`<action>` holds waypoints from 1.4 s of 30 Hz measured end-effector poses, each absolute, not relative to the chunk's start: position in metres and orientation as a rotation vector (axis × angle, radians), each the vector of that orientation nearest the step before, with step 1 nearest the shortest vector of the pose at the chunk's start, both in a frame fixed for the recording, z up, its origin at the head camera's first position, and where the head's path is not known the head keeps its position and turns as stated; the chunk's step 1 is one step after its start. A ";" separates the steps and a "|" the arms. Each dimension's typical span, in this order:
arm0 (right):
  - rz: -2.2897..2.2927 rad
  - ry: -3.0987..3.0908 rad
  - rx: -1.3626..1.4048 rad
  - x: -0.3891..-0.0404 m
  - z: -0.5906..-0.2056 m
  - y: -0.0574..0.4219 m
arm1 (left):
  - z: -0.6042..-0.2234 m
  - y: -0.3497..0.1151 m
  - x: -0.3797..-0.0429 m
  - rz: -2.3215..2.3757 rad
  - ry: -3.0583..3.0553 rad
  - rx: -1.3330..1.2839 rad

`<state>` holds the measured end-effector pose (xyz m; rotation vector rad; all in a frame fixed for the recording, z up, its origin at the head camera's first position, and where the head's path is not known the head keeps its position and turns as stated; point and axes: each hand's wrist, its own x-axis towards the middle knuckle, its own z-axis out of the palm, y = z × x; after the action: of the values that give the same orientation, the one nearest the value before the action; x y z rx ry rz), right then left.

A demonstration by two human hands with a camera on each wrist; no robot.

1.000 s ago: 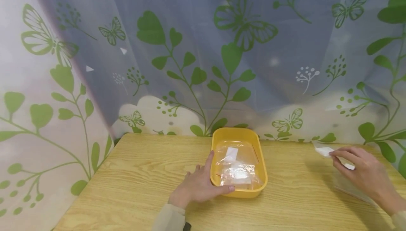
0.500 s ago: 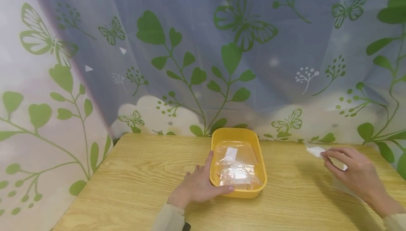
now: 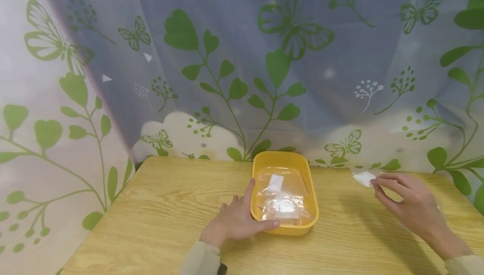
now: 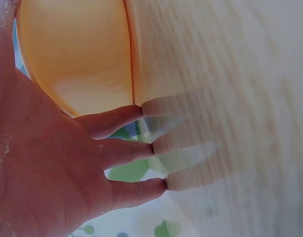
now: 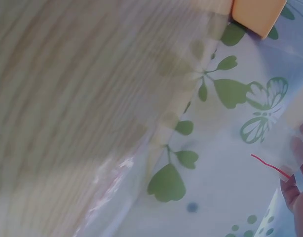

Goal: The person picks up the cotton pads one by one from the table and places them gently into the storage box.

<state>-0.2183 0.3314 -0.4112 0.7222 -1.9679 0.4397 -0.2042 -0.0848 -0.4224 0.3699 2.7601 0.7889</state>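
Observation:
A yellow plastic tub (image 3: 291,231) stands on the table, with clear plastic bags (image 3: 264,197) bearing white labels lying inside it. My left hand (image 3: 234,221) rests against its near left corner, thumb over the front rim and index finger along the side. In the left wrist view, the other fingers (image 4: 127,150) are straight, tips at the tabletop beside the tub (image 4: 82,54). To the right of the tub, my right hand (image 3: 412,197) pinches a clear zip bag (image 3: 364,178) with a white label. Its red seal line (image 5: 271,166) shows in the right wrist view; most of the bag is see-through.
The wood-grain table (image 3: 166,195) reaches back to a curtain (image 3: 227,56) printed with leaves and butterflies. Another printed sheet (image 3: 56,140) hangs at the left side. The tub's far end is close to the back curtain.
My right hand has moved left toward the tub with the zip bag in its fingers. The left hand and the tub have stayed in place.

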 end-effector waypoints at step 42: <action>0.497 -1.858 0.941 -0.237 -0.394 0.252 | -0.420 -0.086 -0.203 0.807 2.751 0.384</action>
<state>-0.2365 0.2518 -0.3936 0.9407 -1.8582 0.4975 -0.2029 -0.0859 -0.4205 0.3837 2.7511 0.8068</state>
